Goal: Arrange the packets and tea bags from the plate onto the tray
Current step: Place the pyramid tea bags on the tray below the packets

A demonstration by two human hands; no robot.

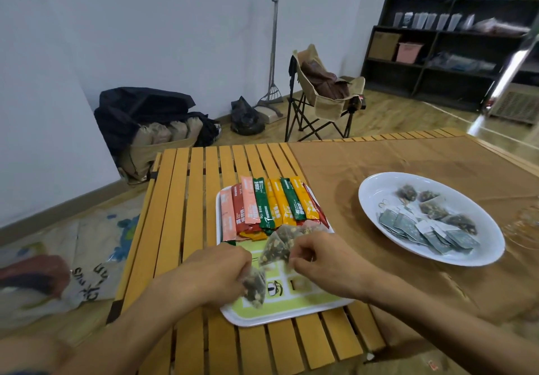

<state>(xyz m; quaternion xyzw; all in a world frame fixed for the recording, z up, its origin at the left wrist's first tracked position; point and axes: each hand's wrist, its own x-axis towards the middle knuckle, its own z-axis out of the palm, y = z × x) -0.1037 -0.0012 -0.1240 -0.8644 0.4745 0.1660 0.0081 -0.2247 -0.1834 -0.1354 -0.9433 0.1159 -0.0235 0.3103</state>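
A white tray [280,315] with a green printed floor lies on the slatted table. Several stick packets [271,205] in pink, red, green and orange lie side by side across its far half. My left hand [215,272] holds a mesh tea bag [253,285] over the tray's near left part. My right hand [318,258] pinches another tea bag [275,246] over the tray's middle. More tea bags [303,227] lie just beyond it. On the right, a white plate [379,191] carries several tea bags [431,207] and grey-green paper tags [423,230].
The wooden slat table [186,199] is partly covered by a brown cloth [408,158] under the plate. A folding chair [320,91] stands beyond the table, dark bags [145,112] sit by the wall, and shelving [452,48] fills the back right.
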